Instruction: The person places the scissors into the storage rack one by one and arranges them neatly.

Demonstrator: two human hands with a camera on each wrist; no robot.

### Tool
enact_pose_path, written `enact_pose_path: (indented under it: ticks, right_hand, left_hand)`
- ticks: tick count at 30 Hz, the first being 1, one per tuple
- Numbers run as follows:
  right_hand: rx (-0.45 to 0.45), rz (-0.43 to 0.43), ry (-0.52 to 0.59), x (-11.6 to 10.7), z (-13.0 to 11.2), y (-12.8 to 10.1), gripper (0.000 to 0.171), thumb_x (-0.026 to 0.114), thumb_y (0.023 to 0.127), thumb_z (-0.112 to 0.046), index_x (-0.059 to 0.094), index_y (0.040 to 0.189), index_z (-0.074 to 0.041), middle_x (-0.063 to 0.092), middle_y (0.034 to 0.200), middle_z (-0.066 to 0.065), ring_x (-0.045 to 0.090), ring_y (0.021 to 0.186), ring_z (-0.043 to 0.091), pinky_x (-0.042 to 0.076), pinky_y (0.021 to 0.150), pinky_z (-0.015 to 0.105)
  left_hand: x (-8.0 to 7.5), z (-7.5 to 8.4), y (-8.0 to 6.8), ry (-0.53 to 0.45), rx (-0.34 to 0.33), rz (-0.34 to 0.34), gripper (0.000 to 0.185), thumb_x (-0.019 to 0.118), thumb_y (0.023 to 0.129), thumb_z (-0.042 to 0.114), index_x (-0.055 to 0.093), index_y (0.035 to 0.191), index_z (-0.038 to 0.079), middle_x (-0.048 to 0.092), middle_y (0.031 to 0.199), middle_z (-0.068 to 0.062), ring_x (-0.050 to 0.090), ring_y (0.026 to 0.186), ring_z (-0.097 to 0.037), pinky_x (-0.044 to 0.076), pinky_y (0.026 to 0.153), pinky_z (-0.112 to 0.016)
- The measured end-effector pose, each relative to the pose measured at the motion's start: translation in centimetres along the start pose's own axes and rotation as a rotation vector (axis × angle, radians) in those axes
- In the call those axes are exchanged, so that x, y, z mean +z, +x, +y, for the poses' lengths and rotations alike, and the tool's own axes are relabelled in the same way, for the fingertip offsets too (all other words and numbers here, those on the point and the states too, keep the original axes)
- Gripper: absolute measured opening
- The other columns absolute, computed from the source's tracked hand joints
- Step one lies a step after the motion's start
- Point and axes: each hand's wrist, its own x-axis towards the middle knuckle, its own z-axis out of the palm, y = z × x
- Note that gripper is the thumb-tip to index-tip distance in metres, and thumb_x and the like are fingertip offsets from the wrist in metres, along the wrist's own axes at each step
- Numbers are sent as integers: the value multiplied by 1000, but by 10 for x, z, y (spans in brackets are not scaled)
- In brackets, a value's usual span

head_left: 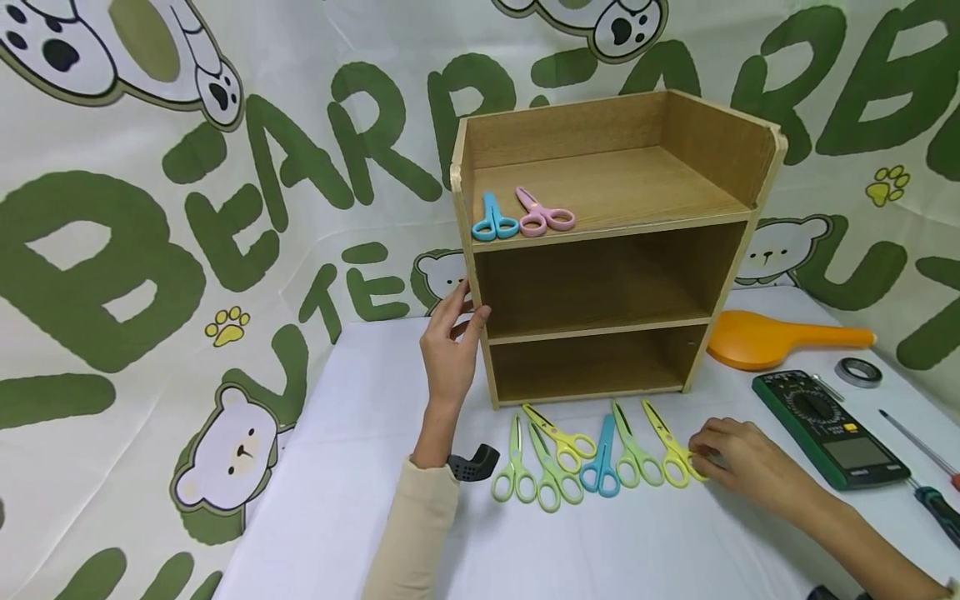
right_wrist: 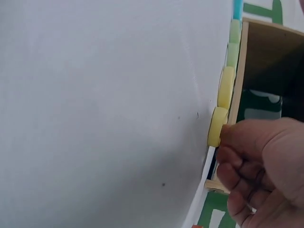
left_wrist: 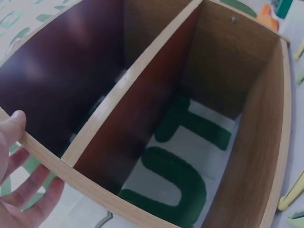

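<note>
My left hand (head_left: pixel 448 358) holds the left side panel of a small wooden shelf (head_left: pixel 573 136). In the left wrist view its thumb (left_wrist: pixel 13 124) laps over the panel's edge, with the other fingers along the outside. My right hand (head_left: pixel 742 467) pinches a handle of the rightmost yellow scissors (head_left: pixel 662 427), which lie on the table in front of the shelf. To their left lie green scissors (head_left: pixel 624 429), blue scissors (head_left: pixel 606 442), another yellow pair (head_left: pixel 551 427) and two more green pairs. Blue scissors (head_left: pixel 490 208) and pink scissors (head_left: pixel 528 200) rest on the shelf's top board.
Right of the shelf are an orange paddle-shaped object (head_left: pixel 757 337), a roll of black tape (head_left: pixel 858 372), a green-cased multimeter (head_left: pixel 828 429) and screwdrivers (head_left: pixel 937 510). A printed cloth (head_left: pixel 300 50) hangs behind the white table (head_left: pixel 337 500).
</note>
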Motion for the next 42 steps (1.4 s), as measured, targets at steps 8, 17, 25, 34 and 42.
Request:
enact_pose_path:
  ticks: [8, 17, 25, 34, 42]
  right_hand:
    - [-17, 5, -1, 4, 5, 1, 13, 86, 78, -15, 75, 82, -20, 55, 77, -17, 45, 70, 4, 47, 66, 31]
    - [-29, 70, 42, -6, 4, -5, 19, 87, 76, -13, 72, 79, -24, 54, 79, -19, 46, 72, 3, 49, 65, 28]
    - [-6, 100, 88, -30, -10, -14, 26, 88, 74, -10, 69, 81, -27, 51, 81, -22, 46, 73, 0, 49, 61, 21]
    - [-128, 257, 116, -69, -21, -15, 41, 91, 62, -1, 68, 82, -28, 53, 85, -25, 50, 72, 0, 45, 60, 12]
    - [-243, 340, 143, -108, -30, -6, 48, 91, 58, 2, 68, 85, -30, 58, 87, -23, 51, 75, -1, 42, 62, 8]
  left_hand:
    - [2, -16, -1, 9, -6, 2, 49, 70, 93, 5, 56, 139, -3, 62, 130, -17, 64, 109, -29, 56, 85, -50]
    - [3, -38, -1, -21, 3, -21, 50, 70, 95, 22, 57, 143, 15, 61, 133, -1, 63, 111, -16, 57, 87, -41]
    - [1, -39, -2, -9, -1, -20, 50, 70, 96, 23, 57, 144, 17, 61, 133, 2, 63, 111, -14, 57, 87, -42]
    - [3, -29, -2, 11, 4, -2, 50, 71, 94, 11, 57, 141, 4, 62, 131, -12, 64, 110, -24, 57, 85, -44]
    - [-1, -4, -2, 8, 15, -4, 47, 69, 93, 2, 57, 138, -4, 62, 130, -18, 65, 108, -29, 57, 84, -49]
